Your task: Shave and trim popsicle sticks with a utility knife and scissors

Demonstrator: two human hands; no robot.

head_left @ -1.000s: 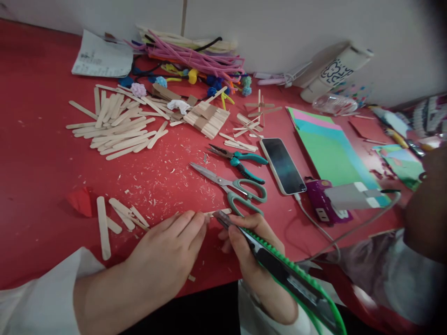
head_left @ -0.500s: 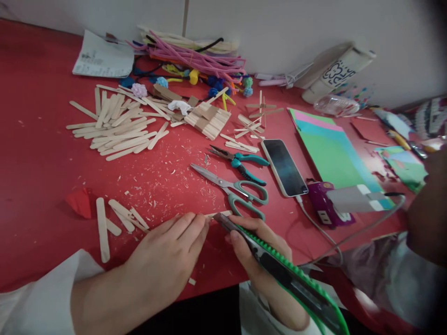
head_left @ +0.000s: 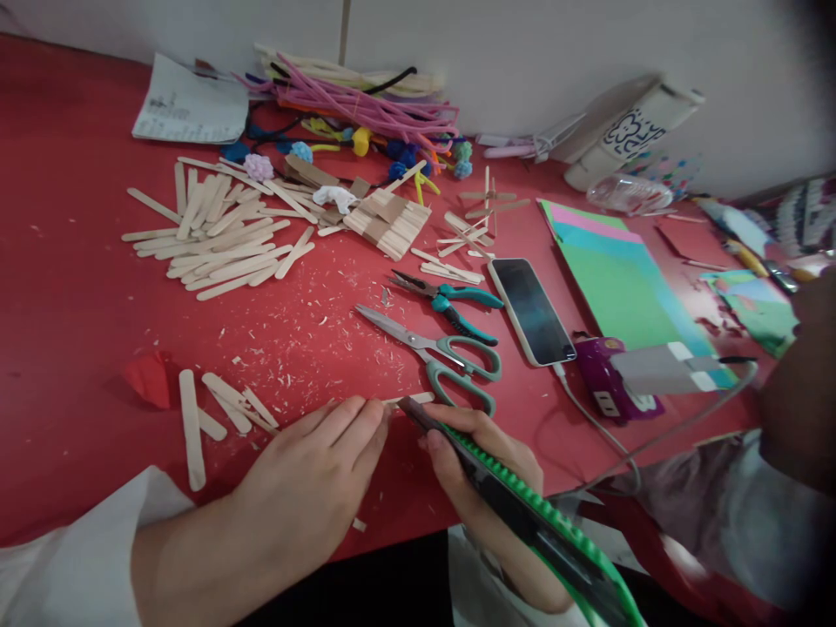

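Observation:
My left hand (head_left: pixel 306 488) pinches a thin wooden craft stick (head_left: pixel 408 399) against the red table (head_left: pixel 71 331) near its front edge. My right hand (head_left: pixel 483 457) grips a green and black utility knife (head_left: pixel 522 505), its blade tip resting on the stick just right of my left fingertips. Green-handled scissors (head_left: pixel 450 357) lie just beyond my hands. Teal-handled pliers (head_left: pixel 450 300) lie behind them.
A heap of craft sticks (head_left: pixel 215 235) lies at the back left, a glued stick panel (head_left: pixel 388 222) beside it, pipe cleaners (head_left: pixel 366 104) by the wall. A phone (head_left: pixel 530 309), coloured paper (head_left: pixel 614 270) and a charger (head_left: pixel 653 370) sit right. Another person's arm (head_left: pixel 793 392) is at the right edge. Shavings litter the table.
The knife handle has tilted a little lower and my right hand shifted slightly right; my left hand and the stick stay in place.

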